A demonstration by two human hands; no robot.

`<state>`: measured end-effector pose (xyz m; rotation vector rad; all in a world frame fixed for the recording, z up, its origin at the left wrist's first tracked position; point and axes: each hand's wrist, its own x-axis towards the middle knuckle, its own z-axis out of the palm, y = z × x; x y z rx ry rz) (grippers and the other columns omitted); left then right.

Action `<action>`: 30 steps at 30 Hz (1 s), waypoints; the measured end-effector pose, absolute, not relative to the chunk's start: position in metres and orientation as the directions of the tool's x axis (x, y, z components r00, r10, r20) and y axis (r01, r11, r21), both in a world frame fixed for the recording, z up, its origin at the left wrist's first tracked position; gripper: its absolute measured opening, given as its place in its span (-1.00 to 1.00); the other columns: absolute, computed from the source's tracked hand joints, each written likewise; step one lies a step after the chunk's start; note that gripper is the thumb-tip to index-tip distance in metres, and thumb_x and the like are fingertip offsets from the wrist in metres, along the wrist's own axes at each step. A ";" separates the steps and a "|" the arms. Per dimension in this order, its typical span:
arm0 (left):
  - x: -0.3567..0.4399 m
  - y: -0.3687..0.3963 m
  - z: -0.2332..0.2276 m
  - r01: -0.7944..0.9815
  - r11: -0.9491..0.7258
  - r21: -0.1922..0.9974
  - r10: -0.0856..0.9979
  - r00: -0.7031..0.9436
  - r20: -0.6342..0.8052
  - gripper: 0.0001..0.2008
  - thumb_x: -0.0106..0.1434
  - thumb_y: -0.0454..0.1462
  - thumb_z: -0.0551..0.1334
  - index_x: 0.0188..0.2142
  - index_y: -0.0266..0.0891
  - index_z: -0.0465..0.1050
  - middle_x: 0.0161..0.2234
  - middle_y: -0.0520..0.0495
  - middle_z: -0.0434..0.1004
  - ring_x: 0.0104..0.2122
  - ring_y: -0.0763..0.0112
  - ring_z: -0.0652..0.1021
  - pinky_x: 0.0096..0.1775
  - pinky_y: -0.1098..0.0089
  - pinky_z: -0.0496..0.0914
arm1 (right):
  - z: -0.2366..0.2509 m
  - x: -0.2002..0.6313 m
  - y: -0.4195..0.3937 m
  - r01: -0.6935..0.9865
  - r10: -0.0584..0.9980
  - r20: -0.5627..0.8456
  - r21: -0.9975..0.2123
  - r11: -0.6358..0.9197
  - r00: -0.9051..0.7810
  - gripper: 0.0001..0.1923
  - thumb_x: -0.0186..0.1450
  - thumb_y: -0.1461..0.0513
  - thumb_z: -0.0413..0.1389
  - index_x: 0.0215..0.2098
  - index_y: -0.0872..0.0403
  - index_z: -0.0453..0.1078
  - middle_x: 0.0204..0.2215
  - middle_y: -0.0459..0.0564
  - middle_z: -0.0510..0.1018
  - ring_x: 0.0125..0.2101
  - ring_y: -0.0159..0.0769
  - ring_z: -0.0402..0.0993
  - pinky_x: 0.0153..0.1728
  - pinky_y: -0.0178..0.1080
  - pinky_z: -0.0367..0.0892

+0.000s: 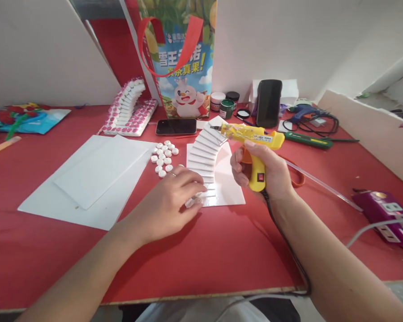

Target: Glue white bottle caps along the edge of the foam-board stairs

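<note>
My right hand (267,167) is wrapped round the handle of a yellow hot glue gun (255,134), its nozzle pointing left over the upper end of a curved white staircase model (203,154). The model stands on a white foam board base (230,179). My left hand (169,203) is by the model's near end, thumb and fingers closed on a small white round piece (189,203); the fingers partly hide it. Just beyond that hand lies a loose group of small white round pieces (160,162), rose-like on top.
White sheets (87,179) lie at left. Behind stand a similar staircase with pink pieces (129,112), a printed bag (184,62), a lying phone (176,127), paint jars (226,108) and an upright phone (268,103). At right are a green cutter (307,140) and a purple power strip (383,214).
</note>
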<state>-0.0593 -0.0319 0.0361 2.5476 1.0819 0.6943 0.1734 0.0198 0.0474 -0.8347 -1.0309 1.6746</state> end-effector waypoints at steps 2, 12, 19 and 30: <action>-0.054 -0.035 0.032 0.603 -0.685 0.408 0.723 0.628 0.286 -0.91 0.36 -0.35 0.26 -0.15 -0.28 0.52 -0.06 -0.22 0.52 0.02 0.12 0.46 0.09 0.09 0.42 | 0.048 0.173 0.019 -0.374 0.954 -0.064 -0.911 -0.176 -0.292 -0.66 0.23 0.04 0.25 -0.52 0.12 0.40 -0.62 -0.09 0.45 -0.76 -0.47 0.27 -0.72 -0.34 0.15; -0.048 -0.035 0.027 0.607 -0.685 0.403 0.725 0.622 0.296 -0.87 0.38 -0.41 0.17 -0.29 -0.26 0.47 -0.15 -0.17 0.51 -0.04 0.16 0.42 0.07 0.08 0.39 | 0.047 0.172 0.018 -0.363 0.951 -0.063 -0.915 -0.176 -0.303 -0.65 0.24 0.03 0.26 -0.51 0.11 0.39 -0.62 -0.11 0.44 -0.75 -0.47 0.26 -0.72 -0.33 0.17; -0.049 -0.033 0.027 0.592 -0.704 0.392 0.707 0.634 0.312 -0.82 0.40 -0.42 0.16 -0.30 -0.25 0.50 -0.14 -0.19 0.53 -0.04 0.15 0.44 0.00 0.13 0.42 | 0.046 0.171 0.018 -0.355 0.951 -0.065 -0.918 -0.175 -0.302 -0.66 0.26 0.03 0.24 -0.51 0.09 0.39 -0.61 -0.10 0.43 -0.75 -0.46 0.26 -0.72 -0.32 0.17; -0.053 -0.031 0.029 0.578 -0.722 0.380 0.687 0.662 0.300 -0.79 0.43 -0.41 0.16 -0.31 -0.27 0.55 -0.14 -0.18 0.57 -0.06 0.19 0.46 0.02 0.09 0.42 | 0.047 0.172 0.018 -0.358 0.949 -0.057 -0.918 -0.172 -0.311 -0.65 0.25 0.03 0.24 -0.51 0.10 0.39 -0.62 -0.11 0.44 -0.75 -0.47 0.27 -0.71 -0.34 0.16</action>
